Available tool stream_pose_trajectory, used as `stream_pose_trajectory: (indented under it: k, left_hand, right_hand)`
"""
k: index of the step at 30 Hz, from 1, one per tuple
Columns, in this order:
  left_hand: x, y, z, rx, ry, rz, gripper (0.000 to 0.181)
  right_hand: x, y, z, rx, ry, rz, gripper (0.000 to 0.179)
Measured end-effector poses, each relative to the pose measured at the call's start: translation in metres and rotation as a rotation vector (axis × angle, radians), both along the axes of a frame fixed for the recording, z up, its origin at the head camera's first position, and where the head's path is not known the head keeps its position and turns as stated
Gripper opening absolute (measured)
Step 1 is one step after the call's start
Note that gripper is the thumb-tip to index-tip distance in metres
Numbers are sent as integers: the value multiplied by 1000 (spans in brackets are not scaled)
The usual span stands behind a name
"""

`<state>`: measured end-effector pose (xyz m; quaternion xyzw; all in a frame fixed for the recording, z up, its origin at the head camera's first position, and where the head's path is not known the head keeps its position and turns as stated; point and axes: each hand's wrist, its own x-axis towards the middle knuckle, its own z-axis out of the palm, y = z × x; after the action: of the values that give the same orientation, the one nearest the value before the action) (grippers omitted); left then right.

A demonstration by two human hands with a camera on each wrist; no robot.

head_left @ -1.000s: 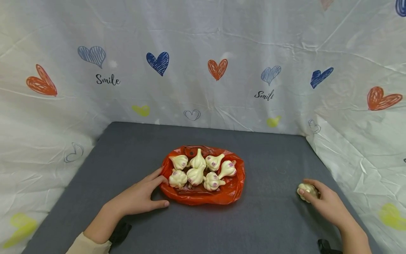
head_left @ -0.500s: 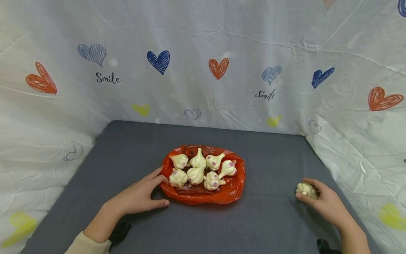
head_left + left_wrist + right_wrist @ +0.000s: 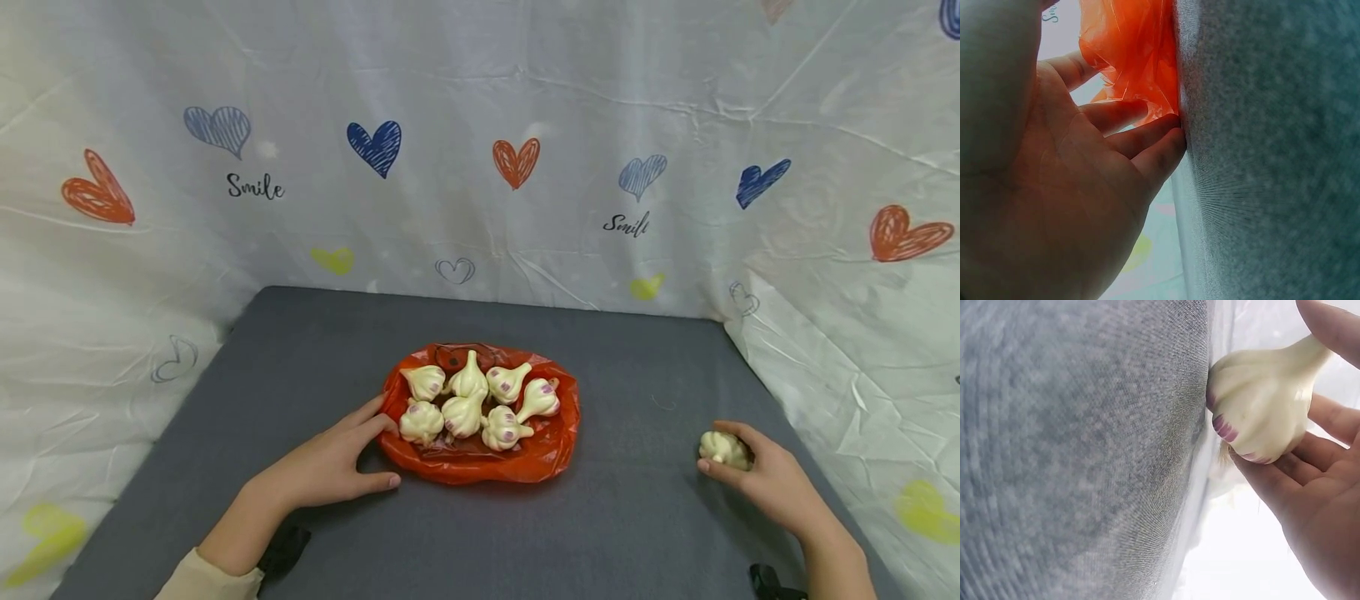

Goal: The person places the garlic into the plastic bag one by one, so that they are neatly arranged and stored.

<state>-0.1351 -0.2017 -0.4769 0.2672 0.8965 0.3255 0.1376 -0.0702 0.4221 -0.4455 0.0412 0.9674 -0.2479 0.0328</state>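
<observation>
A red plastic bag [image 3: 551, 458] with its mouth spread wide sits mid-table, and several whitish garlic bulbs [image 3: 462, 415] with purple marks lie in it. My left hand [image 3: 330, 464] touches the bag's left side with extended fingers, the thumb pointing right along the table. In the left wrist view the fingers [image 3: 1154, 153] spread against the orange-red plastic [image 3: 1138, 44]. Far to the right, my right hand [image 3: 780, 483] holds a single garlic bulb [image 3: 1260, 403] low at the tabletop. Its thumb is by the stem and the other fingers reach under the bulb.
Dark grey cloth [image 3: 600, 533] covers the table. A white curtain [image 3: 450, 67] printed with hearts and "Smile" hangs at the back and both sides. A black strap [image 3: 285, 550] sits on the left wrist, and a black device [image 3: 772, 581] is at the right wrist.
The right thumb has slid slightly left along the garlic bulb, and the bulb has turned or shifted a little to the left. The left hand and the bag stay in place.
</observation>
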Motion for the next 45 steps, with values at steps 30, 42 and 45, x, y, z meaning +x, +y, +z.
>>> stream_pose_trajectory:
  k: [30,42,45]
  left_hand:
    - [-1,4,3,-11,-19,11,52]
    - [-1,1,1,-17,-16,13,53]
    - [0,1,0,-21,-17,16,54]
  right_hand:
    - [-13,-12,14,4,200,33,67]
    - [-24,-28,20,-23,295,139,55]
    - [-26,-32,23,-61,296,179,54]
